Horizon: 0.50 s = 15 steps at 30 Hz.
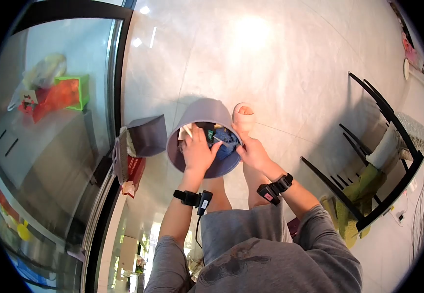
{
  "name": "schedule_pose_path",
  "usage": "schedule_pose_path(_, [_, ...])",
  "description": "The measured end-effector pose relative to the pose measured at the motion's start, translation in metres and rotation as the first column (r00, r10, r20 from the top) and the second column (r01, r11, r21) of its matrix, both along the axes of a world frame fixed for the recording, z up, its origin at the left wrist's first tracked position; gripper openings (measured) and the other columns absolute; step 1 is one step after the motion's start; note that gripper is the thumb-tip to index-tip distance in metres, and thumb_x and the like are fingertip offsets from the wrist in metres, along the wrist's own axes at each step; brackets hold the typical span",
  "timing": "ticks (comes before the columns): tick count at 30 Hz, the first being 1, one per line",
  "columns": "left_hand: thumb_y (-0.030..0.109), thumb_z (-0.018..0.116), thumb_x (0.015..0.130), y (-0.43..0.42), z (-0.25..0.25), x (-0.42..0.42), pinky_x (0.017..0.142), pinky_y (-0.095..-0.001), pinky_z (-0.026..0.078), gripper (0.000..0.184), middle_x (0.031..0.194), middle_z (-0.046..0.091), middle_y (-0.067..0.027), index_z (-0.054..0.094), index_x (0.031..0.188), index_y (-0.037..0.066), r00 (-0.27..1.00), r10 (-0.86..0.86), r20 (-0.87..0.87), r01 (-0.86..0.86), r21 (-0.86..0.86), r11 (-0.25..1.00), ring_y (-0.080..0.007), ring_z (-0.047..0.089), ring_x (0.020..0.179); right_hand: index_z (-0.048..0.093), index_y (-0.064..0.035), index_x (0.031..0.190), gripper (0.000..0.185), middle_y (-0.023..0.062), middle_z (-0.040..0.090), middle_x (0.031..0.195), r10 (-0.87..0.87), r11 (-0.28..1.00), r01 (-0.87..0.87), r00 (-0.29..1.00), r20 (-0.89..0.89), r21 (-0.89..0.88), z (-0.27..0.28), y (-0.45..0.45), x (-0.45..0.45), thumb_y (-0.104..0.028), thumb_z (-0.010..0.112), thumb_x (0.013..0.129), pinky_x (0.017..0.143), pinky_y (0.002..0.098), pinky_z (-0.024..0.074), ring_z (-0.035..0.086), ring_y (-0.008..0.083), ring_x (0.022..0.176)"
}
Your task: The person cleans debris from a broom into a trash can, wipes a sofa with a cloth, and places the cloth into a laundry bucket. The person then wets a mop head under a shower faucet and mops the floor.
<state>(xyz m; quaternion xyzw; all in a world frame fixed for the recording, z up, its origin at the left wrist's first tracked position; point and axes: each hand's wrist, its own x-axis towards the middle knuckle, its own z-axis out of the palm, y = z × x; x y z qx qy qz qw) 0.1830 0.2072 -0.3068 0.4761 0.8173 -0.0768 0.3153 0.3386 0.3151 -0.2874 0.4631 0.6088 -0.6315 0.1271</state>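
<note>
A grey-purple trash bin [204, 110] is tilted in front of my legs, its mouth turned toward me. My left hand [197, 152] reaches into the mouth with fingers stretched out and thumb apart, over the contents; its fingertips lie near a whitish scrap [184, 131]. My right hand [255, 154] grips the bin's right rim. Inside, to the right of my left hand, lie a crumpled blue thing [228, 140] and a small dark green wrapper [211, 133]. The bin's deeper contents are hidden by my left hand and shadow.
Left of the bin stand a grey dustpan [148, 137] and a red bag [133, 172], beside a black-framed glass door [123, 63]. A black-framed chair [387, 215] with green cloth is on the right. My slippered foot [243, 116] is just beyond the bin.
</note>
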Motion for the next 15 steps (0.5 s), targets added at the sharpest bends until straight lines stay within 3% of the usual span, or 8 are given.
schedule_pose_path(1, [0.054, 0.058, 0.075, 0.002, 0.001, -0.003, 0.088, -0.0468, 0.040, 0.077, 0.139, 0.030, -0.0174, 0.042, 0.123, -0.004, 0.997, 0.052, 0.054, -0.049, -0.054, 0.997, -0.0374, 0.043, 0.109, 0.034, -0.0162, 0.136, 0.064, 0.0299, 0.042, 0.114, 0.034, 0.999, -0.034, 0.999, -0.006, 0.035, 0.000, 0.001, 0.002, 0.000, 0.051, 0.076, 0.060, 0.0323, 0.0508, 0.059, 0.0261, 0.056])
schedule_pose_path(6, [0.052, 0.062, 0.072, -0.016, 0.002, -0.017, 0.088, -0.0496, 0.041, 0.079, 0.140, 0.026, -0.0202, 0.039, 0.127, 0.000, 0.958, 0.140, 0.250, -0.146, 0.003, 0.989, -0.0440, 0.041, 0.114, 0.037, -0.0154, 0.134, 0.061, 0.0312, 0.028, 0.127, -0.035, 0.988, 0.037, 0.999, 0.018, -0.147, 0.003, -0.007, 0.009, 0.000, 0.052, 0.077, 0.059, 0.0316, 0.0512, 0.060, 0.0253, 0.057])
schedule_pose_path(8, [0.047, 0.064, 0.072, -0.022, 0.008, -0.022, 0.088, -0.0492, 0.041, 0.076, 0.140, 0.024, -0.0232, 0.037, 0.130, 0.005, 0.964, 0.082, 0.251, -0.102, 0.068, 0.992, -0.0447, 0.040, 0.115, 0.036, -0.0150, 0.134, 0.061, 0.0302, 0.024, 0.130, -0.060, 0.986, 0.062, 0.998, 0.020, -0.157, 0.000, -0.008, 0.010, 0.001, 0.051, 0.077, 0.059, 0.0314, 0.0513, 0.060, 0.0245, 0.056])
schedule_pose_path(9, [0.037, 0.066, 0.074, -0.013, 0.024, -0.027, 0.091, -0.0475, 0.040, 0.068, 0.139, 0.025, -0.0254, 0.041, 0.129, 0.006, 0.937, 0.137, 0.322, -0.156, 0.034, 0.987, -0.0442, 0.040, 0.115, 0.036, -0.0148, 0.134, 0.061, 0.0298, 0.023, 0.132, -0.066, 0.987, 0.067, 0.998, 0.015, -0.147, -0.003, -0.009, 0.009, 0.001, 0.051, 0.077, 0.058, 0.0314, 0.0514, 0.060, 0.0242, 0.056])
schedule_pose_path(10, [0.037, 0.066, 0.074, -0.019, 0.023, -0.029, 0.091, -0.0475, 0.040, 0.068, 0.139, 0.025, -0.0254, 0.041, 0.129, 0.006, 0.937, 0.134, 0.322, -0.154, 0.038, 0.987, -0.0442, 0.040, 0.115, 0.035, -0.0146, 0.134, 0.061, 0.0293, 0.021, 0.133, -0.071, 0.988, 0.072, 0.997, 0.010, -0.136, -0.005, -0.009, 0.008, 0.001, 0.051, 0.077, 0.058, 0.0314, 0.0514, 0.060, 0.0239, 0.055])
schedule_pose_path(12, [0.032, 0.064, 0.077, -0.030, 0.024, -0.034, 0.093, -0.0455, 0.037, 0.061, 0.141, 0.023, -0.0225, 0.043, 0.129, 0.008, 0.916, 0.053, 0.398, -0.161, 0.244, 0.956, -0.0436, 0.039, 0.117, 0.033, -0.0138, 0.135, 0.061, 0.0276, 0.036, 0.123, -0.116, 0.980, 0.127, 0.990, 0.078, -0.153, -0.011, -0.002, 0.005, 0.000, 0.050, 0.078, 0.057, 0.0315, 0.0514, 0.060, 0.0233, 0.056])
schedule_pose_path(13, [0.022, 0.064, 0.077, -0.030, 0.029, -0.033, 0.092, -0.0438, 0.038, 0.049, 0.136, 0.032, -0.0226, 0.050, 0.120, 0.004, 0.919, 0.059, 0.389, -0.192, 0.313, 0.930, -0.0400, 0.045, 0.110, 0.033, -0.0136, 0.135, 0.061, 0.0270, 0.042, 0.120, -0.130, 0.977, 0.145, 0.986, 0.100, -0.157, -0.014, 0.002, 0.003, 0.000, 0.050, 0.079, 0.057, 0.0316, 0.0514, 0.061, 0.0230, 0.056])
schedule_pose_path(15, [0.020, 0.063, 0.078, -0.033, 0.033, -0.035, 0.091, -0.0429, 0.038, 0.044, 0.133, 0.036, -0.0201, 0.052, 0.117, 0.004, 0.912, 0.092, 0.399, -0.232, 0.317, 0.920, -0.0379, 0.046, 0.109, 0.030, -0.0133, 0.136, 0.059, 0.0156, 0.060, 0.076, -0.185, 0.970, 0.201, 0.975, 0.123, -0.139, -0.020, 0.015, -0.003, -0.001, 0.046, 0.081, 0.053, 0.0291, 0.0505, 0.060, 0.0179, 0.052])
